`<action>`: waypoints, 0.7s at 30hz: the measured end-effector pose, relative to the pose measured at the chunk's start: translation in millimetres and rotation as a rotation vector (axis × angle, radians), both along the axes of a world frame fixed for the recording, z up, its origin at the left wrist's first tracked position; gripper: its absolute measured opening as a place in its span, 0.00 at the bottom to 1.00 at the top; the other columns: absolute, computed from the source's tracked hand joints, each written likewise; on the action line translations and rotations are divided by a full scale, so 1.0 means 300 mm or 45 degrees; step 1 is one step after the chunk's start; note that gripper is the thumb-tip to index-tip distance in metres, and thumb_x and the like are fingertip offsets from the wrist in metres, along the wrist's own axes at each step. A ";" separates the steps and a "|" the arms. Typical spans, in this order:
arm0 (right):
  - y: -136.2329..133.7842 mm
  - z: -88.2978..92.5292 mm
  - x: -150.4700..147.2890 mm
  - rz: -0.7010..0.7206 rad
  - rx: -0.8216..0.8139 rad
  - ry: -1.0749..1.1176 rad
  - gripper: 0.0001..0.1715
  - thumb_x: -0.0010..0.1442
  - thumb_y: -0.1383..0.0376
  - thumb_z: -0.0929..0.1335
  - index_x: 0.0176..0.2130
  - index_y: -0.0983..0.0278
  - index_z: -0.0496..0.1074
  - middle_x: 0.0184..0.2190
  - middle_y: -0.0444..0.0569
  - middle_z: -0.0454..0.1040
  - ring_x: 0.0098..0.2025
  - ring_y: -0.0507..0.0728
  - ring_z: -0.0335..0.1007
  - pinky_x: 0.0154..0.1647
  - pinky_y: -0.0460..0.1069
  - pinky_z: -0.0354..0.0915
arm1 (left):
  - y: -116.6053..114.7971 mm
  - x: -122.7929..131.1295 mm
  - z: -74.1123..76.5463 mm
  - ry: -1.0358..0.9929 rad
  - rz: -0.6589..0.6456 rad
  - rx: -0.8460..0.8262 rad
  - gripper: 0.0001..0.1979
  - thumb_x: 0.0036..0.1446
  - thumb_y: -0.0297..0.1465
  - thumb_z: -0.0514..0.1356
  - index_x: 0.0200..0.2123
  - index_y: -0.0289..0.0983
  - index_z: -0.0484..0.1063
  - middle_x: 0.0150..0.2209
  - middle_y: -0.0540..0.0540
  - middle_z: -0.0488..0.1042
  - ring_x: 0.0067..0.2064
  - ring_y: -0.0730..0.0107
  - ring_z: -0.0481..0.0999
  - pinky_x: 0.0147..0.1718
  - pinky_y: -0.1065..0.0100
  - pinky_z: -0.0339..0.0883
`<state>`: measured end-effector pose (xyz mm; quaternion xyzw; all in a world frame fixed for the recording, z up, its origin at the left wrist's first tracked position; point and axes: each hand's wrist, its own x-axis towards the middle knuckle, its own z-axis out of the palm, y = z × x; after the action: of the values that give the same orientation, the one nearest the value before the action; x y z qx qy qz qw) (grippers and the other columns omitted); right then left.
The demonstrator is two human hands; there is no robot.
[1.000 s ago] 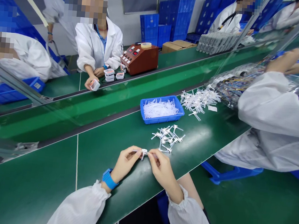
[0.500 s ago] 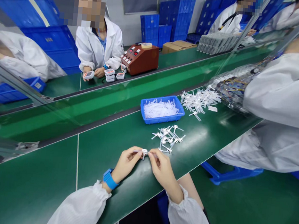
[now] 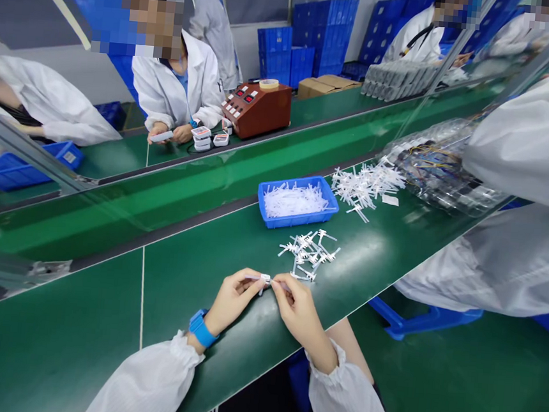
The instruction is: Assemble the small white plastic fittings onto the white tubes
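Both my hands meet over the green table near its front edge, pinching one small white plastic part (image 3: pixel 265 279) between them. My left hand (image 3: pixel 233 300), with a blue wrist strap, grips its left end with closed fingers. My right hand (image 3: pixel 297 309) pinches its right end. Just beyond my hands lies a small heap of the same white parts (image 3: pixel 309 252). Farther back stands a blue tray (image 3: pixel 296 219) filled with thin white pieces.
A larger pile of white parts (image 3: pixel 365 183) and a clear bag of wired parts (image 3: pixel 439 166) lie at the right, by a white-coated person's arm (image 3: pixel 530 145). A green conveyor belt (image 3: pixel 200 180) runs behind. Across it sits a person beside a red-brown tester box (image 3: pixel 259 107).
My hands stay in place on the white part, its tab turning slightly. The person at the right has lifted the arm away from the bag. The person opposite has drawn a hand back.
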<state>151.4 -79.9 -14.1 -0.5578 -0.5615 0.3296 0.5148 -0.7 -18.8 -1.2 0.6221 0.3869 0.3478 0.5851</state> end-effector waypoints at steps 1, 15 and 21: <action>0.000 0.001 0.000 0.006 0.001 0.004 0.09 0.65 0.64 0.61 0.35 0.64 0.68 0.27 0.45 0.69 0.27 0.51 0.65 0.26 0.44 0.59 | 0.001 0.000 -0.001 0.000 0.003 -0.005 0.08 0.55 0.34 0.63 0.33 0.34 0.75 0.35 0.45 0.76 0.35 0.70 0.76 0.39 0.69 0.71; -0.001 0.021 0.005 0.042 0.032 -0.039 0.10 0.65 0.64 0.61 0.35 0.64 0.70 0.27 0.45 0.67 0.25 0.50 0.60 0.24 0.45 0.55 | 0.005 0.002 -0.005 -0.020 0.025 -0.053 0.09 0.54 0.34 0.64 0.33 0.34 0.74 0.32 0.45 0.77 0.34 0.70 0.77 0.38 0.69 0.71; -0.002 0.026 0.006 0.044 0.040 -0.048 0.11 0.65 0.64 0.61 0.35 0.64 0.70 0.25 0.44 0.65 0.23 0.50 0.57 0.23 0.45 0.54 | 0.003 0.003 0.001 -0.015 0.024 -0.073 0.10 0.53 0.35 0.65 0.33 0.33 0.74 0.32 0.45 0.77 0.34 0.69 0.77 0.38 0.68 0.71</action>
<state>153.1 -80.4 -6.4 -0.5458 -0.5859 0.3189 0.5070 0.2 -17.8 -1.1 0.5994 0.3990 0.3458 0.6016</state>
